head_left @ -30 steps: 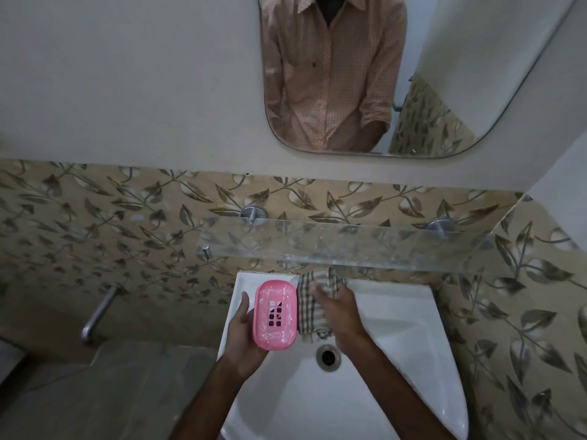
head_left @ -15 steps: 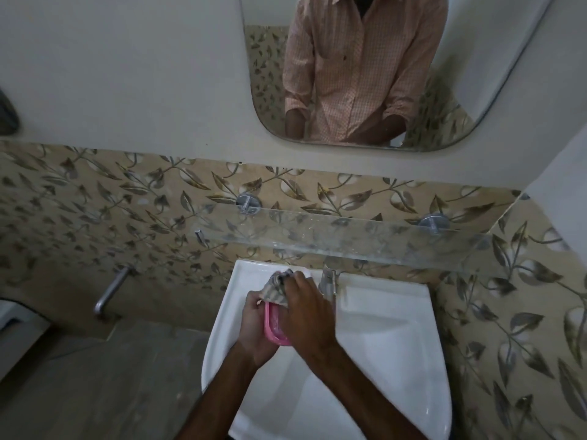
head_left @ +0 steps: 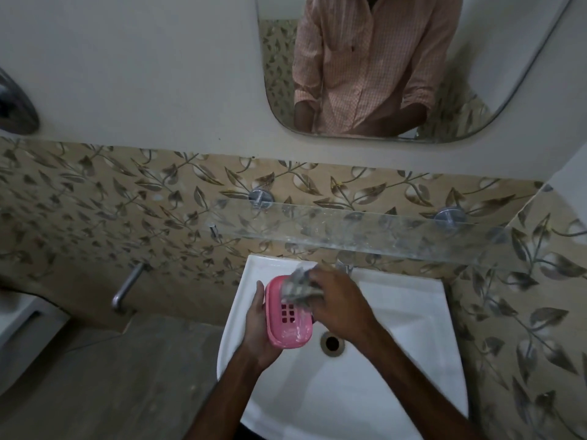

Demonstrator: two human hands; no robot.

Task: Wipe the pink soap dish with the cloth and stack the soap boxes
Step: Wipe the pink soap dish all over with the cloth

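Note:
The pink soap dish (head_left: 287,325) with a slotted floor is held over the white sink (head_left: 397,360), its open face toward me. My left hand (head_left: 259,331) grips it from the left side and underneath. My right hand (head_left: 338,304) presses a bunched checked cloth (head_left: 297,285) into the far end of the dish. White residue shows on the dish's near right edge. No soap boxes are visible.
A glass shelf (head_left: 365,230) on two metal pegs runs above the sink. The tap (head_left: 344,266) sits behind my right hand. The sink drain (head_left: 332,342) lies just right of the dish. A metal pipe (head_left: 127,289) juts from the tiled wall at left. A mirror (head_left: 397,65) hangs above.
The cloth has gone from beside the dish onto its face, then to its far end, which uncovers the slotted floor again. The camera view has shifted slightly.

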